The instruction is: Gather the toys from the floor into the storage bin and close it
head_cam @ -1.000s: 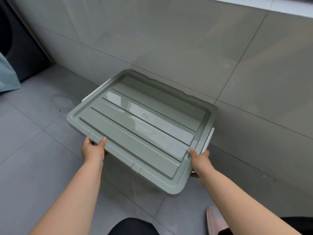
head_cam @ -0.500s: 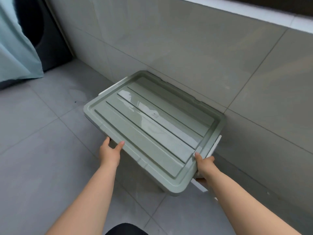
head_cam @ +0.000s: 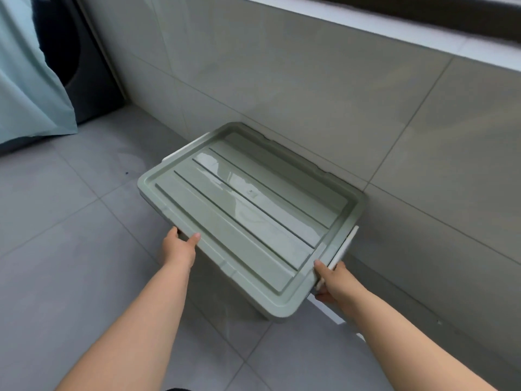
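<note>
A sage-green ribbed lid (head_cam: 248,210) covers the storage bin, which stands on the grey tiled floor against the wall. Only a strip of the bin's body (head_cam: 270,317) shows under the near corner. My left hand (head_cam: 179,248) grips the lid's near-left edge, thumb on top and fingers underneath. My right hand (head_cam: 334,282) grips the near-right corner beside the white side latch (head_cam: 348,244), thumb on the rim. A second white latch (head_cam: 186,149) sits on the far-left side. No toys are in view; the bin's inside is hidden.
A tiled wall (head_cam: 310,94) rises right behind the bin, topped by a white ledge. A pale blue cloth (head_cam: 25,88) hangs at the far left in front of a dark appliance (head_cam: 81,69). Grey floor tiles (head_cam: 70,249) lie to the left and front.
The view has lifted and shifted, so the bin sits lower and more to the right in the frame. Both hands keep their hold on the lid's edges.
</note>
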